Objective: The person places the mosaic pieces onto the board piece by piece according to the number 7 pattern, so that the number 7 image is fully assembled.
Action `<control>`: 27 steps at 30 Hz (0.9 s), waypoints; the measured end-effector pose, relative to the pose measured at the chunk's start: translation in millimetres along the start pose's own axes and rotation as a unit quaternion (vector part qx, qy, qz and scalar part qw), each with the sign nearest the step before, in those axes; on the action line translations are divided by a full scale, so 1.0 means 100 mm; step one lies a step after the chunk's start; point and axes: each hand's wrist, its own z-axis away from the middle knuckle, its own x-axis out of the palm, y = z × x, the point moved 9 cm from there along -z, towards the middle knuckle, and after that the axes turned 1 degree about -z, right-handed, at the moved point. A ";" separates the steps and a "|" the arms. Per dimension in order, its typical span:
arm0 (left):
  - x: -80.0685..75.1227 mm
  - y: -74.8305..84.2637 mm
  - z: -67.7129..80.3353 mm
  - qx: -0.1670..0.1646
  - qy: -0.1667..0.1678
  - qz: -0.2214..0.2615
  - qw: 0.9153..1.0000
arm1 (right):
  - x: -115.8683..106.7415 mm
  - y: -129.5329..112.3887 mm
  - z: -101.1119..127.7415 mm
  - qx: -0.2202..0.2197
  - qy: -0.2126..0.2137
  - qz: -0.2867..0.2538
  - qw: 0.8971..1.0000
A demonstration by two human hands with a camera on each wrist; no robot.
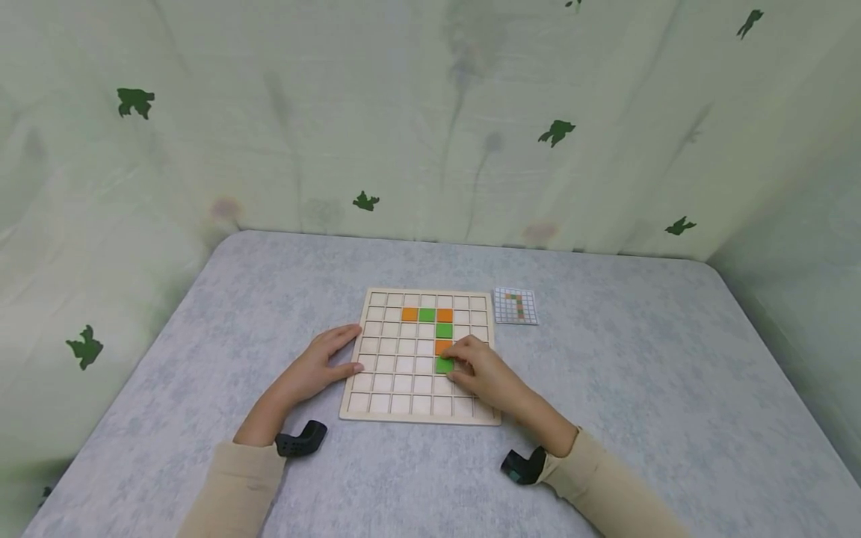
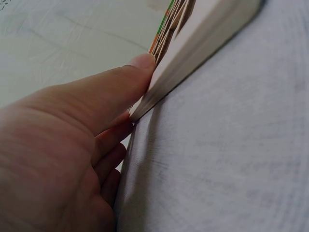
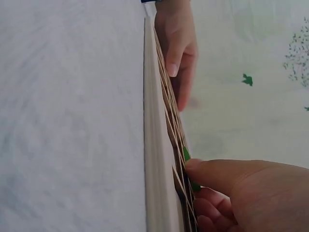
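Observation:
A wooden grid board [image 1: 420, 421] lies on the table with square cells. Orange and green tiles form a row near its top, orange [image 1: 409, 314], green [image 1: 427, 314] and orange [image 1: 445, 315]. Below the right end of that row come a green tile [image 1: 444, 330] and an orange tile [image 1: 442, 346]. My right hand [image 1: 487, 377] pinches another green tile [image 1: 444, 365] between thumb and fingers, at the cell under that orange one. On the board's left edge rests my left hand [image 1: 319, 366], thumb and fingers spread apart along the rim.
A small pattern card [image 1: 516, 306] with a printed grid and coloured squares lies beside the board's upper right corner. The grey table [image 1: 625, 359] spreads around both, with a pale curtain [image 1: 430, 119] behind it. Each wrist wears a black device [image 1: 301, 439].

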 end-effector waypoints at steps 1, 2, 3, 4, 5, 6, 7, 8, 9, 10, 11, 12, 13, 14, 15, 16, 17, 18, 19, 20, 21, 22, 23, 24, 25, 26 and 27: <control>0.00 0.00 0.00 0.000 0.000 0.001 1.000 | 0.01 0.00 0.00 0.000 -0.004 0.003 1.000; 0.00 0.00 0.00 0.000 0.000 0.001 1.000 | 0.01 0.00 0.00 0.001 -0.007 0.005 1.000; 0.00 0.01 0.00 0.000 0.000 0.001 1.000 | 0.02 -0.01 0.00 0.000 -0.010 0.009 1.000; -0.01 0.01 0.00 0.000 0.001 0.001 1.000 | 0.01 -0.02 0.01 -0.001 -0.013 0.013 1.000; -0.01 0.00 0.00 0.000 0.001 0.001 1.000 | 0.02 -0.02 0.01 -0.001 -0.016 0.014 1.000; -0.01 0.00 0.00 0.000 0.001 0.001 1.000 | 0.01 -0.03 0.01 -0.001 -0.019 0.014 1.000; -0.01 0.00 0.00 -0.001 0.001 0.000 1.000 | 0.00 -0.03 0.01 -0.002 -0.020 0.011 1.000; -0.01 0.00 0.00 -0.001 0.001 -0.001 1.000 | -0.01 -0.05 0.02 -0.002 -0.021 0.004 1.000; 0.00 -0.01 0.00 -0.001 0.002 -0.001 1.000 | -0.03 -0.06 0.03 -0.002 -0.020 -0.002 1.000; 0.00 -0.01 0.00 -0.002 0.001 -0.001 1.000 | -0.06 -0.08 0.04 -0.002 -0.019 -0.010 1.000; 0.00 -0.01 -0.01 -0.001 0.001 -0.001 1.000 | -0.09 -0.09 0.05 -0.003 -0.017 -0.017 1.000; 0.00 -0.01 -0.01 -0.001 0.001 0.000 1.000 | -0.13 -0.11 0.08 -0.003 -0.013 -0.022 1.000; 0.00 -0.01 0.00 0.000 0.001 0.001 1.000 | -0.17 -0.13 0.10 -0.005 -0.009 -0.024 1.000; 0.01 -0.02 0.00 0.000 0.001 0.002 1.000 | -0.21 -0.14 0.13 -0.006 -0.007 -0.025 1.000; 0.01 -0.02 0.00 0.001 0.002 0.003 1.000 | -0.25 -0.15 0.17 -0.007 -0.005 -0.023 1.000; 0.01 -0.02 0.00 0.001 0.002 0.004 1.000 | -0.30 -0.17 0.21 -0.010 -0.003 -0.021 1.000; 0.01 -0.02 0.00 0.000 0.002 0.004 1.000 | -0.34 -0.18 0.26 -0.010 -0.002 -0.017 1.000; 0.01 -0.02 0.00 0.000 0.002 0.004 1.000 | -0.38 -0.18 0.31 -0.009 -0.001 -0.015 1.000; 0.01 -0.02 0.00 -0.001 0.002 0.004 1.000 | -0.42 -0.18 0.37 -0.009 -0.001 -0.013 1.000; 0.01 -0.03 0.00 -0.001 0.002 0.004 1.000 | -0.45 -0.17 0.43 -0.007 -0.001 -0.010 1.000; 0.01 -0.03 0.00 -0.002 0.002 0.004 1.000 | -0.48 -0.15 0.49 -0.004 -0.001 -0.006 1.000; 0.01 -0.04 0.00 -0.003 0.002 0.003 1.000 | -0.51 -0.13 0.54 -0.002 0.000 -0.003 1.000; 0.01 -0.04 0.00 -0.003 0.002 0.003 1.000 | -0.53 -0.10 0.60 0.001 0.000 0.001 1.000; 0.01 -0.04 -0.01 -0.003 0.002 0.003 1.000 | -0.54 -0.06 0.65 0.002 -0.001 0.004 1.000; 0.01 -0.04 -0.01 -0.002 0.002 0.003 1.000 | -0.56 -0.03 0.70 0.000 -0.001 0.008 1.000; 0.01 -0.04 0.00 -0.002 0.002 0.002 1.000 | -0.56 0.01 0.75 0.001 -0.002 0.014 1.000; 0.01 -0.05 0.00 -0.002 0.002 0.001 1.000 | -0.57 0.04 0.80 0.001 -0.003 0.020 1.000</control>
